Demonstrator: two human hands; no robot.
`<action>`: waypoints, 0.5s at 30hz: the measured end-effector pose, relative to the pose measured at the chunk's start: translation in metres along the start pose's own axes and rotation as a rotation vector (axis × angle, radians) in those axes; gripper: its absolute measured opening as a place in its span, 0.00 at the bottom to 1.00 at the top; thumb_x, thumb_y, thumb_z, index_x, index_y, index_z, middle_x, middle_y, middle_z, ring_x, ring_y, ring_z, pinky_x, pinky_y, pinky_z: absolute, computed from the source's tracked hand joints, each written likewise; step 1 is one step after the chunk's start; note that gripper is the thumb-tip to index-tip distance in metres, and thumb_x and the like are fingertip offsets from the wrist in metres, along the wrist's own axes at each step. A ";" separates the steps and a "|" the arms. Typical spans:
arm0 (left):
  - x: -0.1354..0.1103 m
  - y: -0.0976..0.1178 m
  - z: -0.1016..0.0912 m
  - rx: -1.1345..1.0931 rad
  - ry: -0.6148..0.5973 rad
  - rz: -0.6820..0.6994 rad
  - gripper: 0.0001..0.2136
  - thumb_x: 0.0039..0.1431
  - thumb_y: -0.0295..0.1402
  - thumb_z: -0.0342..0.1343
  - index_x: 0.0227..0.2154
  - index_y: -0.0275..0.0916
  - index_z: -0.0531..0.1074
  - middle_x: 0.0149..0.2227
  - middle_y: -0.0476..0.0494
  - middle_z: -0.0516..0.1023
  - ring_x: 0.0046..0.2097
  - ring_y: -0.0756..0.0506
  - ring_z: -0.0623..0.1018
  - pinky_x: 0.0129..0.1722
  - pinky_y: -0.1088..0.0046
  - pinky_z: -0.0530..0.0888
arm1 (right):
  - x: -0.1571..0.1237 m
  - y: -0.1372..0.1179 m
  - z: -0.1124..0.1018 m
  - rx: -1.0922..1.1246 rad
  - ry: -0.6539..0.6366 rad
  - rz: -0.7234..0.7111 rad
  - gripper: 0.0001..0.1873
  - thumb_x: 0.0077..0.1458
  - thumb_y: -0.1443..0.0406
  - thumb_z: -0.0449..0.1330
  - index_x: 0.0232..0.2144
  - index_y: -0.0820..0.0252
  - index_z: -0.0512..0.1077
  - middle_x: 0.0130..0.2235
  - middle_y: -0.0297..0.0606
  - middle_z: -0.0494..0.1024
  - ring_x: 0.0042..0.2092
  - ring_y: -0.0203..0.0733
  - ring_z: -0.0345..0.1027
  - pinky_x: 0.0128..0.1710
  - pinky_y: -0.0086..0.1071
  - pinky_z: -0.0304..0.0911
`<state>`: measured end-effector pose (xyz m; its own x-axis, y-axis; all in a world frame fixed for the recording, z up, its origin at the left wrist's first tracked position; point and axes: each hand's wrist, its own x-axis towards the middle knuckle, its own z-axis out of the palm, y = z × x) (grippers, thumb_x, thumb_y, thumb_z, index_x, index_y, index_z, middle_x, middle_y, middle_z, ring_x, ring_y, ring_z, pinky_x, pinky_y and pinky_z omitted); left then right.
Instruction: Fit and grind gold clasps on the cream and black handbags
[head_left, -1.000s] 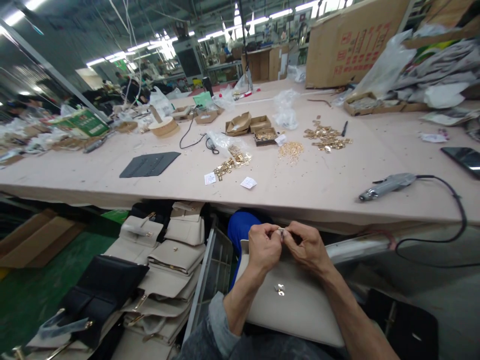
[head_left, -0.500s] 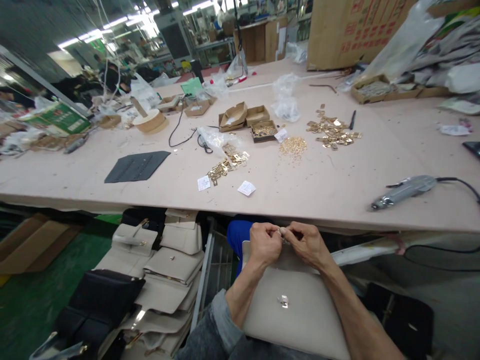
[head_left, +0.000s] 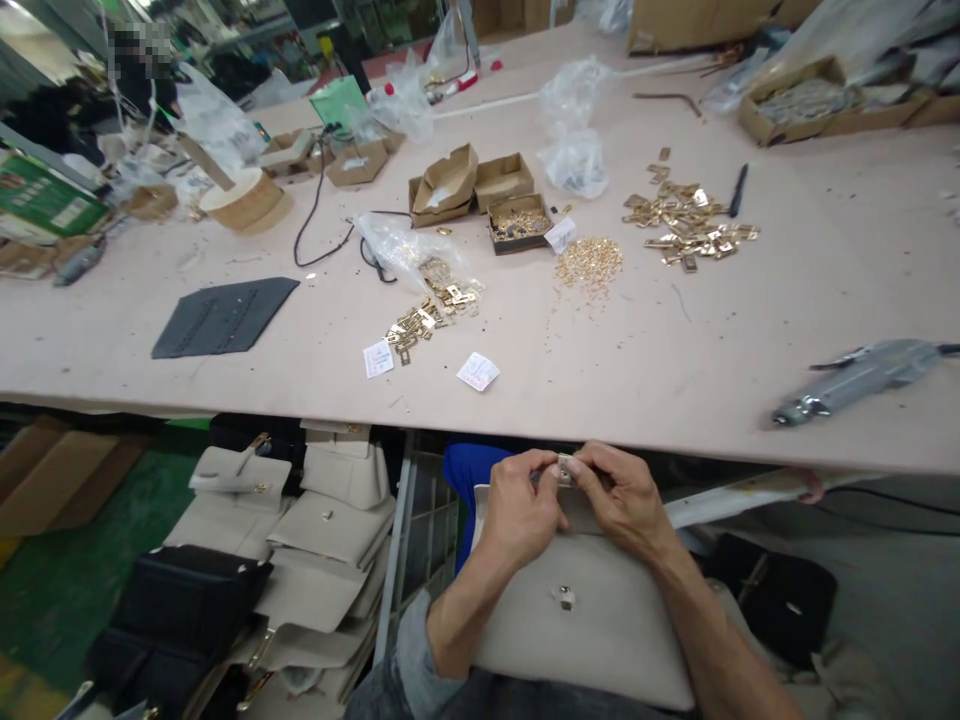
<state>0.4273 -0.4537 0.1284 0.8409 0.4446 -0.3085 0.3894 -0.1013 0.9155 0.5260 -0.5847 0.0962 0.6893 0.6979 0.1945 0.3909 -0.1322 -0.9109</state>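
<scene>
A beige handbag [head_left: 600,630] lies on my lap below the table edge, with a small metal clasp [head_left: 564,597] on its front. My left hand [head_left: 521,508] and my right hand [head_left: 619,495] meet at the bag's top edge. Both pinch a small metal fitting [head_left: 564,468] between their fingertips. The fingers of both hands are closed around it.
The pink worktable [head_left: 637,350] holds piles of gold hardware [head_left: 690,225], small cardboard boxes [head_left: 480,190], a dark leather panel [head_left: 225,315] and an electric screwdriver [head_left: 855,375]. Stacked beige bags [head_left: 322,530] and black bags [head_left: 187,600] lie on the floor at the left.
The view has tilted downward and moved nearer the table. My hands stay together at the bag's top edge, pinching the fitting.
</scene>
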 end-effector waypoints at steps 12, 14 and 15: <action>0.003 -0.024 0.018 -0.559 -0.039 -0.131 0.27 0.56 0.50 0.68 0.45 0.27 0.80 0.30 0.35 0.84 0.27 0.42 0.84 0.24 0.75 0.79 | 0.006 -0.001 0.002 -0.044 0.017 0.022 0.14 0.68 0.62 0.57 0.29 0.60 0.73 0.28 0.36 0.71 0.30 0.37 0.62 0.31 0.34 0.56; 0.000 -0.024 0.017 -0.588 -0.036 -0.116 0.26 0.55 0.49 0.69 0.45 0.27 0.80 0.31 0.35 0.84 0.28 0.42 0.85 0.27 0.74 0.80 | 0.003 -0.002 0.003 -0.047 0.018 0.028 0.15 0.68 0.61 0.57 0.29 0.60 0.73 0.28 0.36 0.71 0.30 0.37 0.62 0.31 0.34 0.56; -0.001 -0.025 0.017 -0.596 -0.034 -0.109 0.26 0.55 0.48 0.70 0.44 0.27 0.80 0.32 0.35 0.84 0.28 0.42 0.85 0.27 0.74 0.81 | 0.002 -0.003 0.004 -0.047 0.019 0.033 0.15 0.68 0.61 0.57 0.29 0.60 0.73 0.28 0.36 0.71 0.30 0.37 0.62 0.31 0.34 0.56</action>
<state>0.4230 -0.4671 0.1014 0.8232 0.3950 -0.4078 0.2046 0.4636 0.8621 0.5243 -0.5804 0.0976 0.7135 0.6791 0.1724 0.3957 -0.1876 -0.8990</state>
